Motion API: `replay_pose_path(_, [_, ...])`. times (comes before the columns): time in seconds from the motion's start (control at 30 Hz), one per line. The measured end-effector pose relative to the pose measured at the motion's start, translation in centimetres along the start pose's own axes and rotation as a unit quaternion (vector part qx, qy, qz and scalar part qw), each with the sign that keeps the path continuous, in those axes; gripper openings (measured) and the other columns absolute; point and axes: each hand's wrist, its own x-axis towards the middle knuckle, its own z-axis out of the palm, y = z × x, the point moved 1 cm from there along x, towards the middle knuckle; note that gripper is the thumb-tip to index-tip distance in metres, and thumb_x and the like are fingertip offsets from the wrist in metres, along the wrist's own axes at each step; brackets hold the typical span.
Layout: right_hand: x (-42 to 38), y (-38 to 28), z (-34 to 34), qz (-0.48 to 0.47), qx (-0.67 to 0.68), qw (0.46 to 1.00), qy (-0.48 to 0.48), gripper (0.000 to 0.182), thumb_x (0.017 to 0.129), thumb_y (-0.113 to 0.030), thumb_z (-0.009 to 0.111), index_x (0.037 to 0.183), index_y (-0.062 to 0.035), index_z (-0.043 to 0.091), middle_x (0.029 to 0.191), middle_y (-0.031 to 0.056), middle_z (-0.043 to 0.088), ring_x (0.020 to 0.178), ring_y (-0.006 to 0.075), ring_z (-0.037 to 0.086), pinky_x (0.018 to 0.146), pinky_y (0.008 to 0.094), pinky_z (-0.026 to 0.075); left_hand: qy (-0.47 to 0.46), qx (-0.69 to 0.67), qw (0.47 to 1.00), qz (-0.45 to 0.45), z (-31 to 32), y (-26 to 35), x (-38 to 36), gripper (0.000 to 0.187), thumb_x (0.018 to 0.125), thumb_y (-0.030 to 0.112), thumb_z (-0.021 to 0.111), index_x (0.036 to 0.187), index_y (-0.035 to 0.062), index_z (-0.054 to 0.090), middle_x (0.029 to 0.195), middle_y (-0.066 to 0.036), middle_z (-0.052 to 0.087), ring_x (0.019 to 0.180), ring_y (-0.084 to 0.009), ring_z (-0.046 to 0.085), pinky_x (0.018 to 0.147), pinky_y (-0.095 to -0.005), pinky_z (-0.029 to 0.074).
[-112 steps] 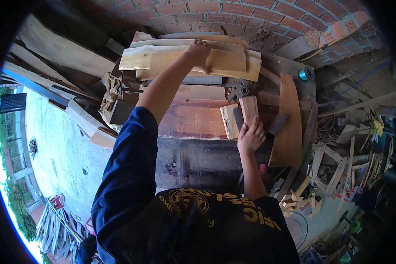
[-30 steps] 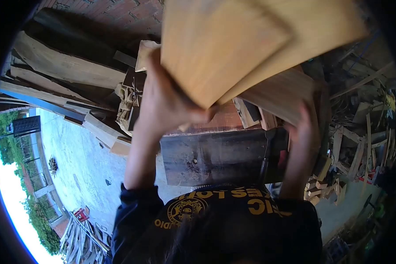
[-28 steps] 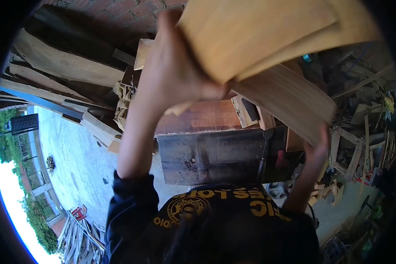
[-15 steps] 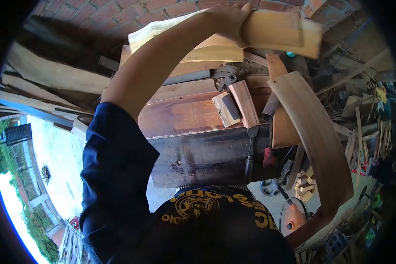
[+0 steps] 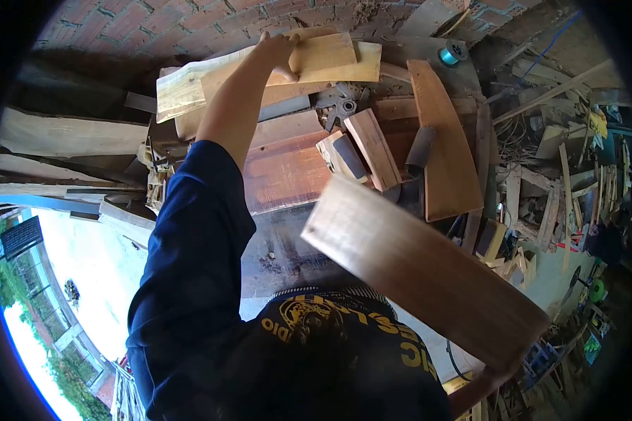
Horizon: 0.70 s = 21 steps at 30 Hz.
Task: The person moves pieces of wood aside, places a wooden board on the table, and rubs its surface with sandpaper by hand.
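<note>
Plank (image 5: 428, 274) held at one end by right hand (image 5: 496, 379), fingers mostly hidden; left hand (image 5: 279, 55), fingers spread, touches stacked pale boards (image 5: 326, 55).

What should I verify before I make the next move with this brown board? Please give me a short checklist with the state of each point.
1. Left hand touching the pale boards: ok.
2. Right hand holding the brown board near its lower end: ok.
3. Firmness of the right hand's grip: cannot tell; the fingers are mostly hidden.
4. Right part of the work surface free of things: not ok; a wooden block, a dark roll and a long board are there.
5. Spool apart from both hands: ok.
</note>
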Motion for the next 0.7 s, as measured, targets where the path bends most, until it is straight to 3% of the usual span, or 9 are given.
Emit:
replay_pose_path(0.13, [1.5, 4.9, 3.1, -0.171, -0.24, 0.919, -0.261, 0.046, 0.087, -0.03, 0.053, 0.121, 0.0012, 0.052, 0.119, 0.0147, 0.053, 0.11, 0.0274, 0.05, 0.09, 0.0431, 0.043, -0.007, -0.01, 1.0, -0.005, -0.1, -0.4, -0.3, 0.103, 0.053, 0.054, 0.08, 0.137, 0.0138, 0.036, 0.13, -0.009, 0.052, 0.126, -0.0264, 0.042, 0.098, -0.0548, 0.029])
replay_pose_path(0.27, [0.1, 5.8, 15.0, 0.162, -0.035, 0.901, -0.401, 0.042, 0.087, -0.026, 0.057, 0.118, 0.0014, 0.053, 0.113, 0.011, 0.056, 0.102, 0.021, 0.054, 0.085, 0.0399, 0.046, 0.121, -0.086, 0.988, 0.05, 0.5, 0.6, -4.9, 0.077, 0.071, 0.054, 0.069, 0.133, 0.0172, 0.044, 0.137, -0.004, 0.046, 0.137, -0.0292, 0.023, 0.107, -0.0582, 0.018])
replay_pose_path(0.3, [-0.9, 6.7, 17.9, 0.129, -0.06, 0.908, -0.394, 0.04, 0.087, -0.025, 0.057, 0.117, 0.0016, 0.053, 0.11, 0.0106, 0.056, 0.098, 0.02, 0.055, 0.082, 0.038, 0.048, 0.185, -0.131, 0.973, 0.05, 0.4, 1.9, -8.4, 0.066, 0.077, 0.053, 0.064, 0.13, 0.0167, 0.047, 0.138, -0.002, 0.044, 0.138, -0.0313, 0.019, 0.11, -0.0558, 0.016])
replay_pose_path(0.33, [-2.0, 7.7, 20.5, 0.096, -0.083, 0.915, -0.384, 0.039, 0.088, -0.024, 0.057, 0.116, 0.0018, 0.053, 0.108, 0.0103, 0.057, 0.095, 0.019, 0.056, 0.078, 0.0361, 0.05, 0.239, -0.171, 0.955, 0.051, 1.2, 2.8, -11.5, 0.061, 0.08, 0.049, 0.063, 0.129, 0.0166, 0.049, 0.138, -0.002, 0.044, 0.137, -0.0313, 0.021, 0.11, -0.0497, 0.02])
replay_pose_path(0.4, [-3.3, 7.4, 25.8, 0.308, -0.028, 0.851, -0.425, 0.034, 0.089, -0.022, 0.055, 0.116, -0.0004, 0.053, 0.104, 0.0109, 0.058, 0.09, 0.0188, 0.058, 0.075, 0.0316, 0.051, 0.312, -0.29, 0.904, 0.023, 3.6, 4.3, -19.3, 0.048, 0.082, 0.035, 0.065, 0.124, 0.0137, 0.053, 0.131, -0.006, 0.05, 0.133, -0.0307, 0.031, 0.108, -0.0454, 0.027])
replay_pose_path(0.47, [-4.8, 10.4, 29.5, 0.334, -0.025, 0.796, -0.505, 0.032, 0.09, -0.024, 0.055, 0.113, -0.0015, 0.055, 0.102, 0.0117, 0.059, 0.085, 0.0207, 0.06, 0.074, 0.03, 0.049, 0.321, -0.418, 0.847, -0.072, 9.1, 5.6, -26.4, 0.038, 0.081, 0.016, 0.066, 0.116, 0.0083, 0.058, 0.123, -0.01, 0.056, 0.129, -0.0312, 0.039, 0.105, -0.0439, 0.032])
replay_pose_path(0.53, [-6.4, 15.1, 31.9, 0.157, -0.169, 0.808, -0.542, 0.032, 0.09, -0.026, 0.056, 0.108, 0.0003, 0.057, 0.099, 0.0103, 0.06, 0.077, 0.0237, 0.061, 0.072, 0.032, 0.048, 0.352, -0.41, 0.811, -0.226, 14.9, 7.7, -33.8, 0.038, 0.079, 0.013, 0.066, 0.115, 0.0091, 0.057, 0.123, -0.012, 0.055, 0.124, -0.0356, 0.042, 0.104, -0.0469, 0.029])
replay_pose_path(0.63, [-9.8, 16.5, 35.7, 0.189, -0.211, 0.781, -0.556, 0.034, 0.091, -0.03, 0.056, 0.099, 0.0028, 0.059, 0.09, 0.015, 0.062, 0.073, 0.0291, 0.06, 0.07, 0.0357, 0.046, 0.123, -0.295, 0.77, -0.552, 25.0, 12.5, -43.2, 0.077, 0.081, 0.043, 0.064, 0.138, 0.0041, 0.028, 0.142, -0.022, 0.028, 0.133, -0.0447, 0.02, 0.107, -0.055, 0.019])
replay_pose_path(0.7, [-10.9, 16.8, 37.0, -0.068, -0.392, 0.677, -0.619, 0.033, 0.092, -0.03, 0.055, 0.092, 0.003, 0.059, 0.078, 0.0175, 0.06, 0.075, 0.024, 0.063, 0.062, 0.0363, 0.046, 0.035, -0.371, 0.694, -0.615, 26.6, 14.6, -45.8, 0.085, 0.08, 0.047, 0.063, 0.14, 0.0035, 0.022, 0.144, -0.022, 0.023, 0.133, -0.0448, 0.019, 0.107, -0.0557, 0.019])
